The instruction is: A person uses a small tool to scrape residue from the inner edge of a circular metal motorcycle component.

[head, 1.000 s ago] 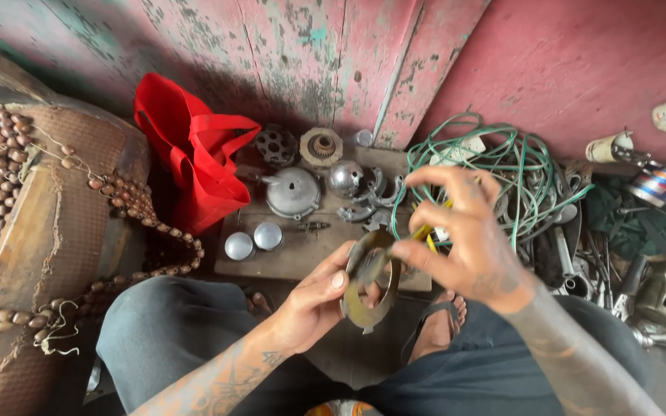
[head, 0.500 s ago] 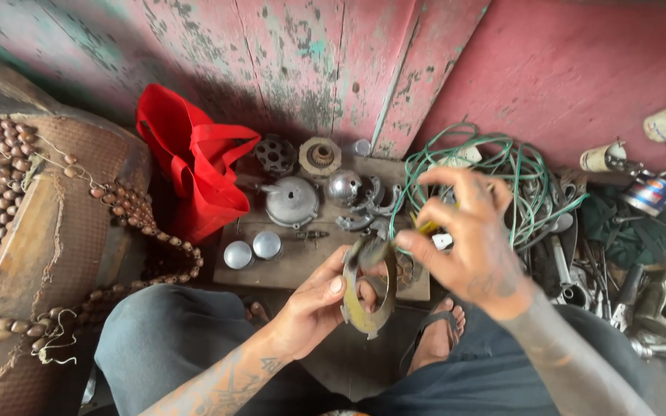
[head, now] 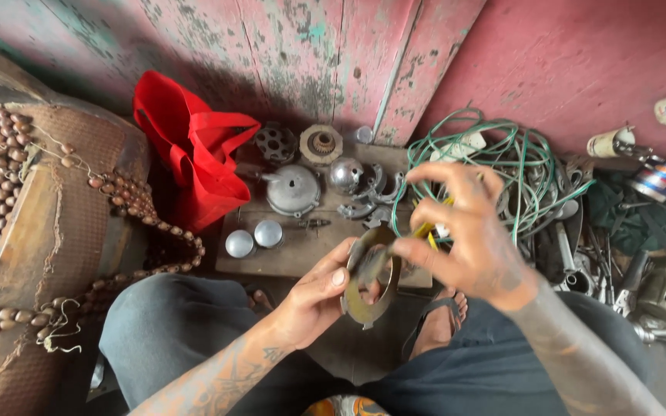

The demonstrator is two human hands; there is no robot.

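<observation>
— Since a moment ago his right hand point(head: 464, 239) has dropped lower and come in over the metal ring point(head: 370, 286); the ring itself sits about where it was, lower centre of the frame.

— What's the ring like?

— Flat, dull brass-coloured disc with a big hole through it and small tabs on its rim, grimy. It's tilted, held above his knees, just in front of the wooden board point(head: 302, 254).

— Any containers?

— A red bag point(head: 198, 162) slumps against the wall, upper left; I can't see inside it. On the board lie two shiny domed caps point(head: 254, 237), a grey round cover point(head: 293, 189) and gear-like parts. Green wire point(head: 518, 166) is tangled to the right.

— And the hands?

— Left hand point(head: 314, 296) is closed on the ring's edge, thumb on top. Right hand's fingertips are pinched narrow at the ring's upper rim, with something yellow point(head: 425, 229) tucked in the fingers, too blurred to name.
</observation>
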